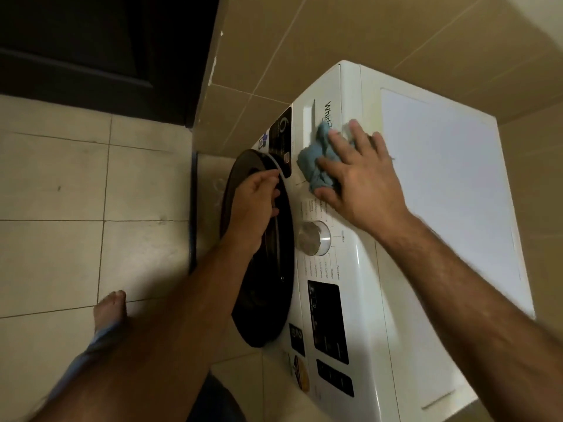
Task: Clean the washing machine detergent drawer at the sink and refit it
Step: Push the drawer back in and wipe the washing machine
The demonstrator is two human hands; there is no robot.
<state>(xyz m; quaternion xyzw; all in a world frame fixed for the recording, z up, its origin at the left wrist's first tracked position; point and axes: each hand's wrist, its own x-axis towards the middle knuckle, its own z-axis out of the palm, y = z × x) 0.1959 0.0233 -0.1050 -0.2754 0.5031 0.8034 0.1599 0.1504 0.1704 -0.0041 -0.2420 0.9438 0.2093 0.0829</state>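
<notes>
Two hands in my view: right hand [362,175] presses blue cloth [316,166] flat-fingered on seated detergent drawer [316,129]; left hand [259,199] loosely curled, empty, beside door [262,269]. Refit apparently done; wipe-down remains.

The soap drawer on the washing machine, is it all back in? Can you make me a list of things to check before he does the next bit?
1. Detergent drawer flush with the front panel: ok, looks pushed in.
2. Blue cloth under the right hand, pressed on the drawer front: ok.
3. Drawer front wiped dry: cannot tell.
4. Left hand holds nothing, hanging by the door: ok.
5. Door latched: cannot tell.
6. Dial untouched: ok.
</notes>
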